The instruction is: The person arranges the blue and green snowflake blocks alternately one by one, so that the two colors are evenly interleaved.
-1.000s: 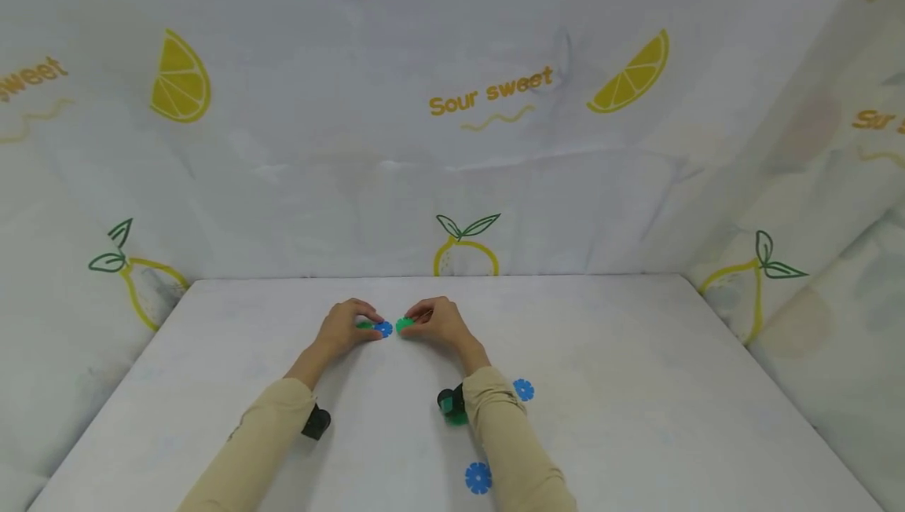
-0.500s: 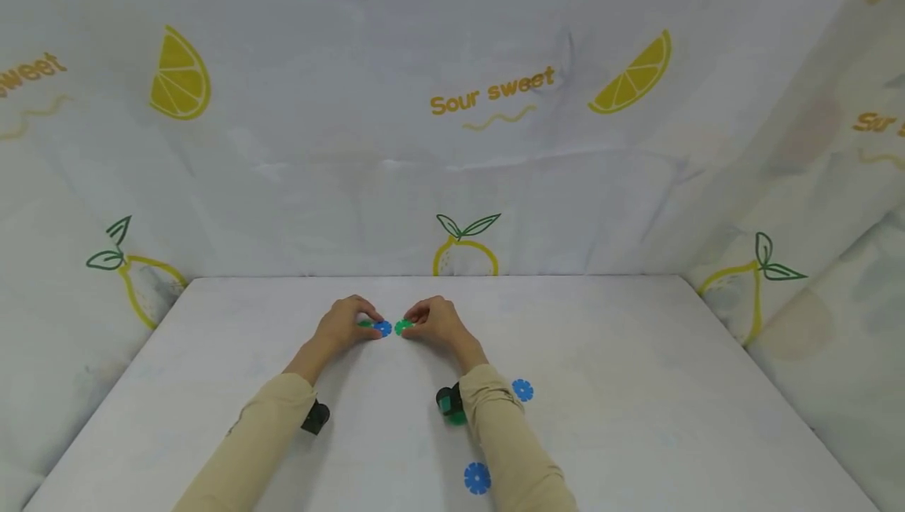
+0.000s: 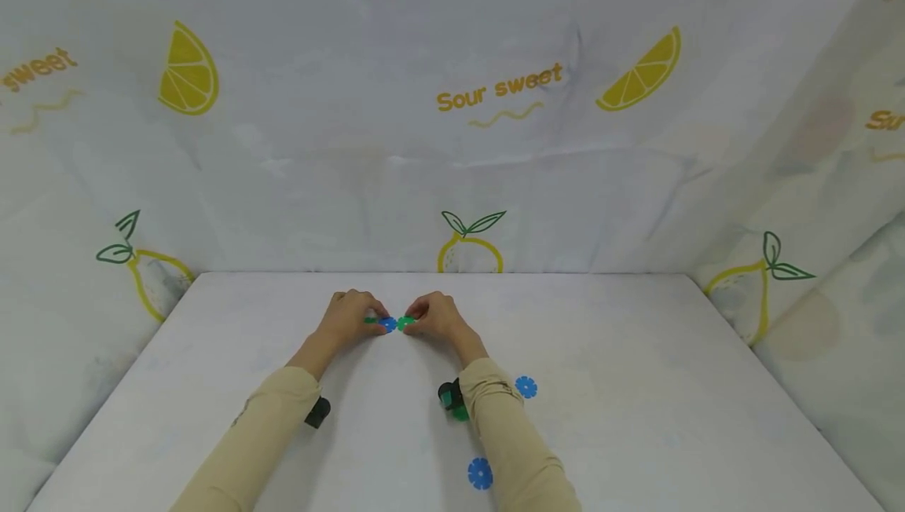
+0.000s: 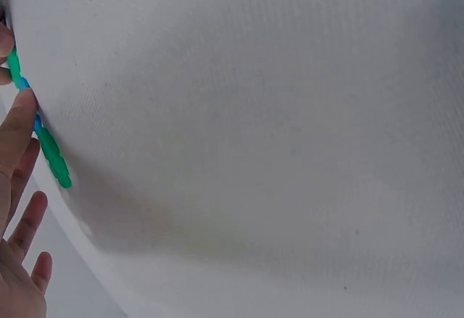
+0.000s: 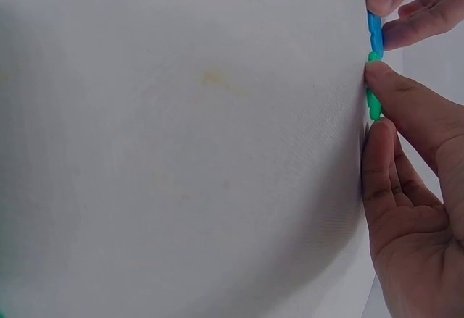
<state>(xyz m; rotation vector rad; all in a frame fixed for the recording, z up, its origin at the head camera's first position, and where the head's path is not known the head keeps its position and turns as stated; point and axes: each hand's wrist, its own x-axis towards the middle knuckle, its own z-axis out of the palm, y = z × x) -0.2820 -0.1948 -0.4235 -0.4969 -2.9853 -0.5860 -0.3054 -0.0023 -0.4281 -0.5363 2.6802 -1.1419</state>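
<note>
Near the table's far edge my left hand [image 3: 349, 317] pinches a blue notched disc [image 3: 388, 325], a flat snowflake-like building piece. A darker green disc [image 4: 54, 157] is joined to the blue one on its left side, partly behind the fingers in the head view. My right hand [image 3: 440, 319] pinches a lighter green notched disc [image 3: 405, 323] between thumb and fingers. In the right wrist view the light green disc's edge meets the blue disc's edge, all in one line. Whether their notches interlock I cannot tell.
Two loose blue notched discs, a nearer blue disc [image 3: 480, 473] and a farther blue disc [image 3: 526, 387], lie beside the right forearm. A green disc [image 3: 461, 413] lies partly under the black right wrist camera [image 3: 449, 396]. A lemon-printed cloth [image 3: 353, 143] hangs behind the white table [image 3: 636, 386].
The small gap between the blue disc and the light green disc has shut, and the two now touch. The loose discs have stayed put on the table.
</note>
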